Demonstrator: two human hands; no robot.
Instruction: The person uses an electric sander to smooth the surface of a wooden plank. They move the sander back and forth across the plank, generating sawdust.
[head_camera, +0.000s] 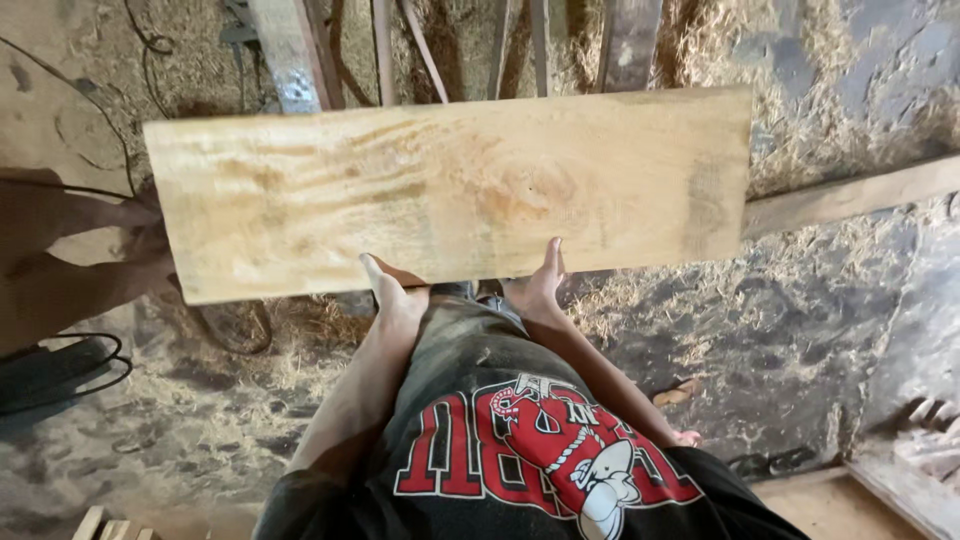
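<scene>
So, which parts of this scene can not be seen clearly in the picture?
- Head view: the fingers of the left hand and right hand are hidden under the wooden board.
- The board's surface is blurred by motion; fine grain is unclear.
- The leaning planks are cut off by the top edge.
- The black cable runs off the left edge.

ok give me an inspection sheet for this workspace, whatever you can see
surface: dirt floor strewn with sawdust and straw
job's things: pale wooden board, held level, grain showing
clutter: timber strips behind the board; long plank at right; wood offcuts lower right
grips: left hand and right hand each grip the board's near edge, thumbs on top
cables: black cable looped on the floor at left
surroundings: nothing seen beyond the floor
</scene>
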